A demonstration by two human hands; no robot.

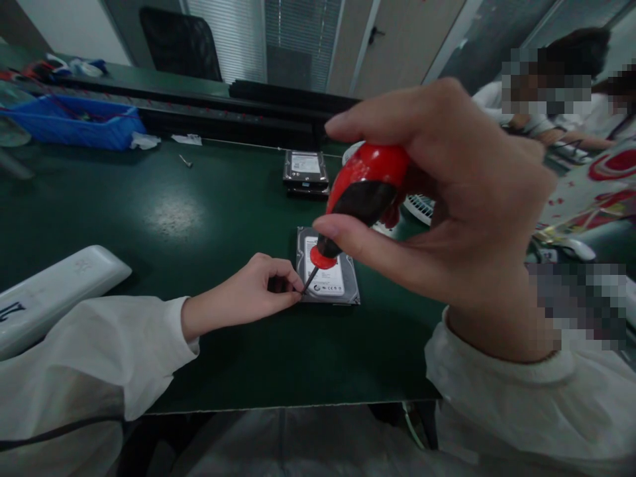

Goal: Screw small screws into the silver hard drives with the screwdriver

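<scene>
A hard drive (351, 285) with a white label lies flat on the green tabletop in front of me. My right hand (462, 199) grips the red and black handle of a screwdriver (365, 185), palm and fingers around its upper part. The tool slants down and left, its thin shaft ending at the drive's near left corner. At that same corner, the thumb and forefinger of my left hand (258, 288) are pinched together beside the screwdriver's tip. Whatever lies between those fingertips is too small to make out.
Behind the drive sits a stack of hard drives (305, 169). A blue bin (84, 126) stands at the back left, with a small screw-like piece (185, 161) near it. At left lies a long white object (64, 291). Other people sit at right.
</scene>
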